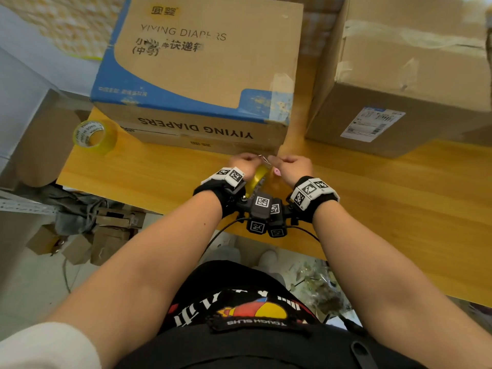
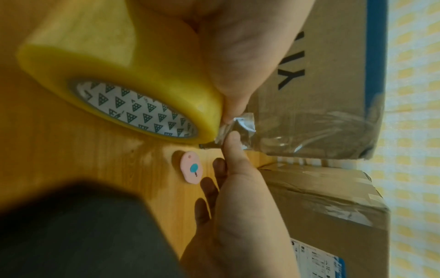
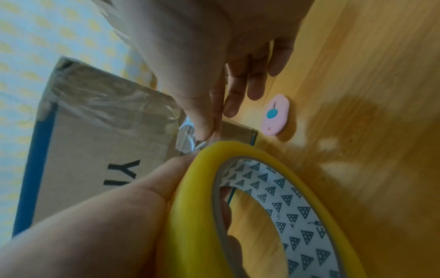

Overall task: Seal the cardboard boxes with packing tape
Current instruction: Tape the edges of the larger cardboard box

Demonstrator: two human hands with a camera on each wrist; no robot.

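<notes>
The blue-and-brown diaper box stands on the wooden table, with clear tape wrinkled over its near right corner. Just in front of that corner my left hand grips a yellow roll of packing tape, fingers through its patterned core. My right hand pinches the clear loose tape end between thumb and forefinger, right at the roll's edge. A second brown box with a shipping label stands to the right.
A small pink cutter lies on the table below my hands. A spare roll of clear tape sits at the table's left corner. Cardboard scraps and clutter lie on the floor to the left, beyond the table edge.
</notes>
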